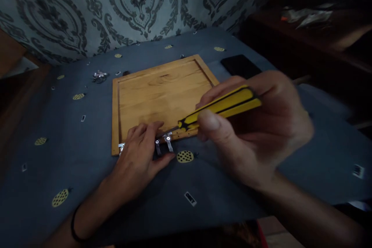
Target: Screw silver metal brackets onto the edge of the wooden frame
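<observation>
I had the right hand (pixel 252 143) gripping the screwdriver (pixel 217 108). The left hand (pixel 138 152), thumb wide, presumably steadied the board's (pixel 158 99) near edge.

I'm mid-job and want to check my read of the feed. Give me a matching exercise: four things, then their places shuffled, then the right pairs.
Things:
1. Screwdriver
2. Wooden panel
3. Black flat object
4. Small heap of metal pieces

Places:
A. On the tablecloth, left of the panel
B. Partly under the left hand
C. On the tablecloth, right of the panel
D. Held in the right hand

Pairs: 1-D; 2-B; 3-C; 4-A
</observation>
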Demonstrator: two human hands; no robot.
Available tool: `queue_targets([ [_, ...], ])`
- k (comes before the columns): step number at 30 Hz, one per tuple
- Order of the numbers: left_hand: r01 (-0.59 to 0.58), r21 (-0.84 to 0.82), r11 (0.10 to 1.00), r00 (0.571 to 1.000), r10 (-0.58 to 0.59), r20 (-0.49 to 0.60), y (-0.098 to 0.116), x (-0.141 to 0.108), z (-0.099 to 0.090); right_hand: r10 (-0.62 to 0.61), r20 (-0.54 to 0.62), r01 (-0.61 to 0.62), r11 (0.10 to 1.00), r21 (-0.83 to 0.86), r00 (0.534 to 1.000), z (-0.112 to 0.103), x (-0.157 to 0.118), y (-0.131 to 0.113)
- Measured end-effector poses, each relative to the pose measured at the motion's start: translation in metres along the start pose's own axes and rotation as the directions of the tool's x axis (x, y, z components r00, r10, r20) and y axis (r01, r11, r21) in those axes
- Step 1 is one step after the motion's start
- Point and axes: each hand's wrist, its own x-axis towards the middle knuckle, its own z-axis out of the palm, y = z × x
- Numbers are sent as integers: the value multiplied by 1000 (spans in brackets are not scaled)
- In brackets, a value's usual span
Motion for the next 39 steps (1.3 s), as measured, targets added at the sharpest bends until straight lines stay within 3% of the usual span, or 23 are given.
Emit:
queue_targets([
  [3,24,-18,1000,1000,-24,9,1,1,-1,17,-48,-19,999,-31,999,-2,2,1],
  [11,45,-40,998,999,-45,21,0,-1,0,-55,113,64,994,-85,992,-4,-1,10],
  [18,47,-60,997,998,-45,31,2,1,-2,72,178,-66,997,-41,981,-4,-5,8],
  [29,11,-5,1000,1000,-11,24,0,-1,-1,21,269,-18,1000,-16,963,-6,-4,13],
  [34,-9,15,1000,1000,9,0,-1,-2,1,94,397,-122,991,47,913,-7,1,8],
  [39,-12,19,1000,1000,12,7,-1,-1,0,86,470,-157,981,114,878,-9,5,6],
])
